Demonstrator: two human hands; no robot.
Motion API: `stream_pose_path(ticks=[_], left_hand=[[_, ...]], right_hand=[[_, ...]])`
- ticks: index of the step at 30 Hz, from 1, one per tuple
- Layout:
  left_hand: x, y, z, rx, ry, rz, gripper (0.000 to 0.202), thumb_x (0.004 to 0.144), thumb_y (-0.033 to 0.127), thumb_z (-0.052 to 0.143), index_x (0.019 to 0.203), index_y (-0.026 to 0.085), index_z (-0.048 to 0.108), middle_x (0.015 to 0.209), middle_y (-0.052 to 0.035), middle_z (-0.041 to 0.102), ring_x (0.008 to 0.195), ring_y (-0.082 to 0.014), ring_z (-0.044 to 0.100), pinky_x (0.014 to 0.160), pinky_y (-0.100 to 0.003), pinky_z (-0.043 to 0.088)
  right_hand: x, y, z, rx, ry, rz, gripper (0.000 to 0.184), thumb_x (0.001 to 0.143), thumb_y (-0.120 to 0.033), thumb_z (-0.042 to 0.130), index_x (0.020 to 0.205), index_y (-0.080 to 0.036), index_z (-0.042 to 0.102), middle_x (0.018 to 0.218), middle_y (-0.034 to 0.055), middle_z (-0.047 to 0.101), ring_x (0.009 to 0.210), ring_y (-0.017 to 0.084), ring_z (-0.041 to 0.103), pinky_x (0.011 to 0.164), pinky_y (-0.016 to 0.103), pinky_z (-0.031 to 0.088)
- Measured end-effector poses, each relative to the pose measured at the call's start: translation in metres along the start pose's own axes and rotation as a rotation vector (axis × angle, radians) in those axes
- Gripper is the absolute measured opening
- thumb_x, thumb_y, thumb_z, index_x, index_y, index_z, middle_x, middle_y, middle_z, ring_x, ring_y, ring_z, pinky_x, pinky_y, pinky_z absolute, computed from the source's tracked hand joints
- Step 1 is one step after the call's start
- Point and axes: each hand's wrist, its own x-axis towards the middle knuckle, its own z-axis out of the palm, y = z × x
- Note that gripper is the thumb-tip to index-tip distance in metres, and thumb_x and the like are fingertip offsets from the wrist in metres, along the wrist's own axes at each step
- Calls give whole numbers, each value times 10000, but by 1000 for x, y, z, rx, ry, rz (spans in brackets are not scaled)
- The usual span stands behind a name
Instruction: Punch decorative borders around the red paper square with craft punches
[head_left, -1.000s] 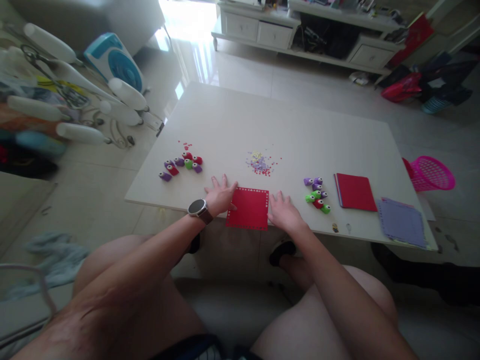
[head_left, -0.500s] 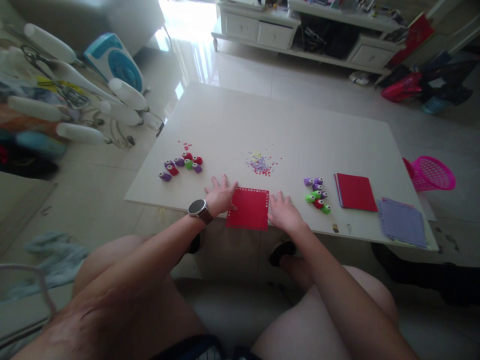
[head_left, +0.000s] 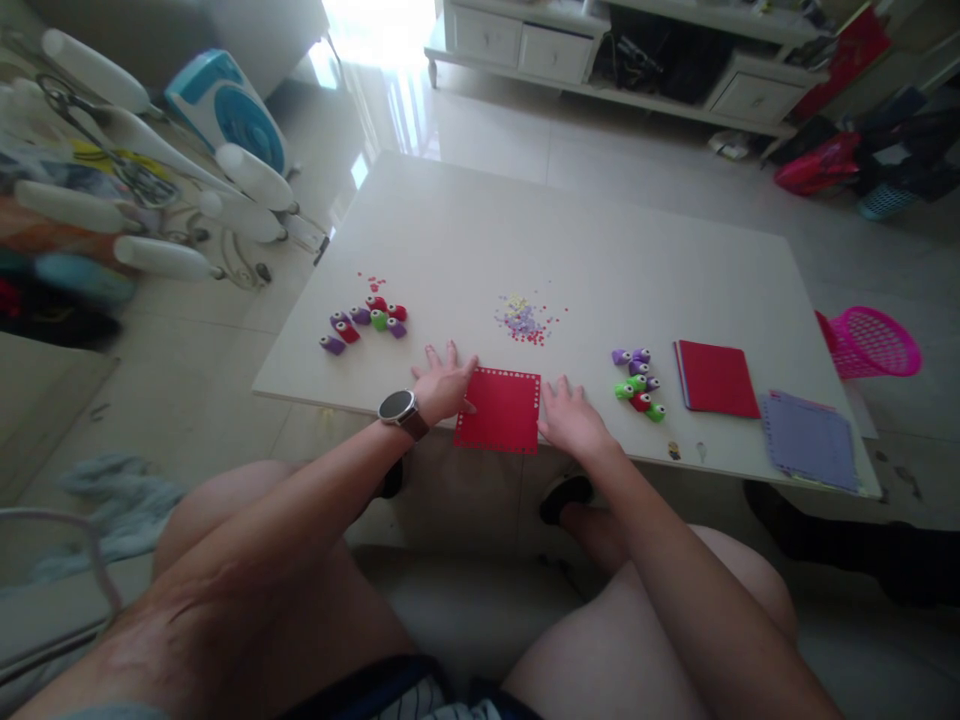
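A red square sheet of paper (head_left: 501,412) with small punched holes along its edges lies at the near edge of the white table (head_left: 570,215), its lower edge reaching past the tabletop. My left hand (head_left: 444,385) rests flat with fingers spread, its thumb over the sheet's left side. Along the right side, my right hand (head_left: 568,412) lies with fingers apart, touching or nearly touching the paper's edge. Beyond the sheet is a scatter of tiny punched-out paper bits (head_left: 525,322) in purple, yellow and red.
Several small hole punches (head_left: 379,320) sit at the left, and another group of punches (head_left: 639,385) at the right. Farther right are a red paper stack (head_left: 716,378) and a purple punched stack (head_left: 810,440). A pink basket (head_left: 874,342) stands past the table's right end.
The camera view has shifted slightly. Both hands and the red sheet keep the same places on the table.
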Motion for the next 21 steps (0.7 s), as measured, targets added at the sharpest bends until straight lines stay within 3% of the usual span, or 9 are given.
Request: stream_pose_path(ticks=[10, 21], left_hand=[[0, 0, -1, -9, -11, -14, 1037, 808, 639, 778, 1643, 271, 286, 1731, -320, 43, 1512, -663, 164, 999, -806, 443], [0, 1, -1, -17, -11, 1, 992, 839, 541, 792, 1639, 230, 295, 1720, -344, 50, 1496, -686, 163, 991, -826, 431]], right_hand=[[0, 0, 1, 0, 1, -1, 771, 1001, -366, 501, 1663, -59, 250, 1689, 332, 242, 1481, 493, 390, 1142, 559, 378], [-1, -1, -1, -6, 0, 2, 772, 1011, -367, 515, 1666, -59, 246, 1688, 328, 250, 1479, 514, 389, 1096, 514, 436]])
